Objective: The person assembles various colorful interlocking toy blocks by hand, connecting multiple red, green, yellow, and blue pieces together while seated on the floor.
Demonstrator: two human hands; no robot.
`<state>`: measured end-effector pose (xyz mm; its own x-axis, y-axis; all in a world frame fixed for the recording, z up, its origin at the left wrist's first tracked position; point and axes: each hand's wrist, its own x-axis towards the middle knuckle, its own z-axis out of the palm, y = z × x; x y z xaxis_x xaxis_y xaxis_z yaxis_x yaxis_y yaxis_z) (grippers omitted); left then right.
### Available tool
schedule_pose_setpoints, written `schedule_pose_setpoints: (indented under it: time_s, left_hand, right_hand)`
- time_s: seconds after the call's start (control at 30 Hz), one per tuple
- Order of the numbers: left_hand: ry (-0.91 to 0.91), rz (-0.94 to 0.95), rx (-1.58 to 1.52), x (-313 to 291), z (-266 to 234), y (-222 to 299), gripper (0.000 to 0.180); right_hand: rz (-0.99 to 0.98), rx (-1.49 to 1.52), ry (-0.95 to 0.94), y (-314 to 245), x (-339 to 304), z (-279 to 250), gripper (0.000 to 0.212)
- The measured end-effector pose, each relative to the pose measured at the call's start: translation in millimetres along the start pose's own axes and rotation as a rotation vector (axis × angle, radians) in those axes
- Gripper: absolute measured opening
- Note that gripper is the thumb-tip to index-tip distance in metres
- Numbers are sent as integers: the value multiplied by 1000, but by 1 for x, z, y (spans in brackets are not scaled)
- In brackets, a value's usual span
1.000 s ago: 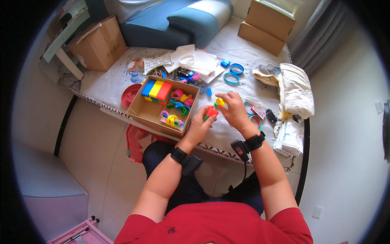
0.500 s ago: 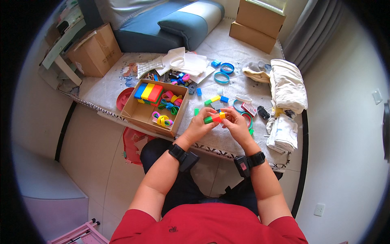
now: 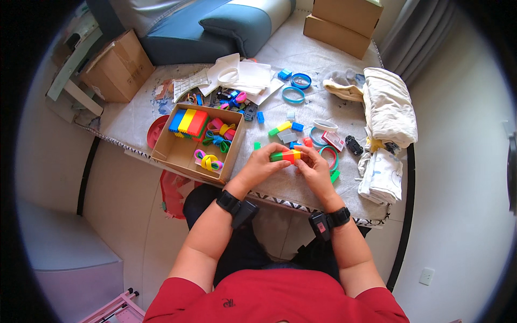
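Note:
Both hands hold a short bar of joined blocks (image 3: pixel 285 156), green, red and yellow, just above the table's near edge. My left hand (image 3: pixel 260 167) grips its green end and my right hand (image 3: pixel 313 166) grips its yellow end. To the left stands an open cardboard box (image 3: pixel 173 152) with blue, yellow and red blocks (image 3: pixel 188 121) stacked side by side and several coloured loops (image 3: pixel 209 160). A green-and-yellow block piece (image 3: pixel 279 128) and a blue block (image 3: pixel 297 127) lie just beyond my hands.
Coloured rings (image 3: pixel 293 95), papers (image 3: pixel 245 75), small toys and a black toy car (image 3: pixel 354 145) litter the patterned table (image 3: pixel 280 185). Folded cloths (image 3: pixel 389 113) lie at the right. Cardboard boxes (image 3: pixel 344 21) stand at the back, another (image 3: pixel 116 67) at the left. A red basket (image 3: pixel 172 191) sits under the table.
My hands have drawn back toward the table's near edge and come together on the block bar, which has grown from a small piece into a green-red-yellow bar.

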<state>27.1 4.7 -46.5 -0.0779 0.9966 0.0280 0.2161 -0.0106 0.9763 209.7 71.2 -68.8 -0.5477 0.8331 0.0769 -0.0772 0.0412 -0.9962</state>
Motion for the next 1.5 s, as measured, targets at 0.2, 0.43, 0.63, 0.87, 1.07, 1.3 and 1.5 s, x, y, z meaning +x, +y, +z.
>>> schedule_pose_setpoints:
  time_s: [0.2,0.43,0.63,0.87,1.07,1.3,1.5]
  left_hand:
    - [90,151,101,2,4,-9,31]
    - [35,63,111,-1,1,-3,30]
    - [75,123,175,-3,5,2,31]
    - [70,127,238,-3,5,1,34]
    - [55,192,242,-2,6,-2,49]
    - [32,149,126,1,6,-3,50]
    - [16,130,175,1,4,-2,47]
  right_hand:
    - [-52,-14,38,4,-4,3,34]
    - [-53,-47,44,0,-5,4,33]
    - [-59,-53,51,0,-5,3,29]
    - [-64,-18,26,1,-7,7,29]
    - [-97,-53,34,-1,-8,7,32]
    - [-40,21,22,-11,-9,7,34]
    - [-37,46,11,-7,-9,6,36]
